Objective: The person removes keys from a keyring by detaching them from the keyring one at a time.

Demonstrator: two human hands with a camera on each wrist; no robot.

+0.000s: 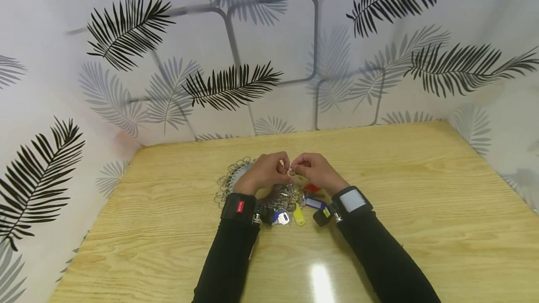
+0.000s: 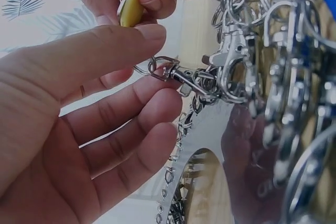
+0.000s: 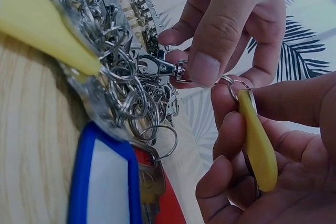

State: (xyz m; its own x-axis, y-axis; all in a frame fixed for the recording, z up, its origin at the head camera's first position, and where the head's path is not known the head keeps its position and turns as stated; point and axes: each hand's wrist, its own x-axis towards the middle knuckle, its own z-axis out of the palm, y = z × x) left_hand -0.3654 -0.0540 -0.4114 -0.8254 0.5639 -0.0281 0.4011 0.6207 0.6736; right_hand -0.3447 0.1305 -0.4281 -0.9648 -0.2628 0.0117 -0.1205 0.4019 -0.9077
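My left hand (image 1: 267, 169) pinches a split ring (image 3: 226, 78) between thumb and forefinger. That ring joins a silver swivel clasp (image 3: 164, 67), which hooks into the pile of rings and clasps (image 3: 118, 66). Close beside it, my right hand (image 1: 318, 171) holds a yellow key tag (image 3: 257, 142) by its ringed end, with the fingertips of both hands nearly meeting. A dark key edge shows behind the tag in the right wrist view. Below the left hand lies a flat grey metal hoop (image 2: 207, 124) edged with small rings and clasps.
By the hands on the wooden table (image 1: 421, 200) lie another yellow tag (image 1: 299, 215), a blue tag (image 1: 315, 203), a silver key (image 1: 283, 219) and a red tag (image 1: 312, 187). A leaf-patterned wall covering (image 1: 273, 50) stands behind the table.
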